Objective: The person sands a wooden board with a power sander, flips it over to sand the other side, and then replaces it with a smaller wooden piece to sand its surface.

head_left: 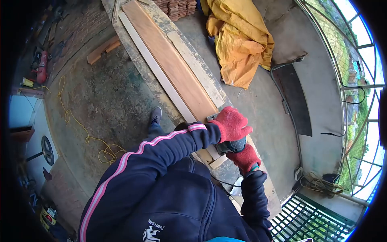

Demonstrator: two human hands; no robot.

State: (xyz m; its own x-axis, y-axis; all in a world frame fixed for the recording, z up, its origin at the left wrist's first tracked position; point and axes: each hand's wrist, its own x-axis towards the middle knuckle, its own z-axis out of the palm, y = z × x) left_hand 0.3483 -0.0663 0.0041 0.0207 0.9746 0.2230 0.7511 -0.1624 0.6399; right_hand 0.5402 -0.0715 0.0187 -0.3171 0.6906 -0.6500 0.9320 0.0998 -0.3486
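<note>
Left hand (231,123) and right hand (246,158) hide the tool (232,145).

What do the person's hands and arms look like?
The left hand and the right hand wear fuzzy red knit gloves. The sleeves are dark navy; the left sleeve has pink and white stripes along it and round its cuff.

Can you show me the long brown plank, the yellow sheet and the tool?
brown plank (173,66): head view, middle of its top face.
yellow sheet (240,44): head view, a crumpled fold near its middle.
power tool (233,146): head view, its dark rounded body.
</note>
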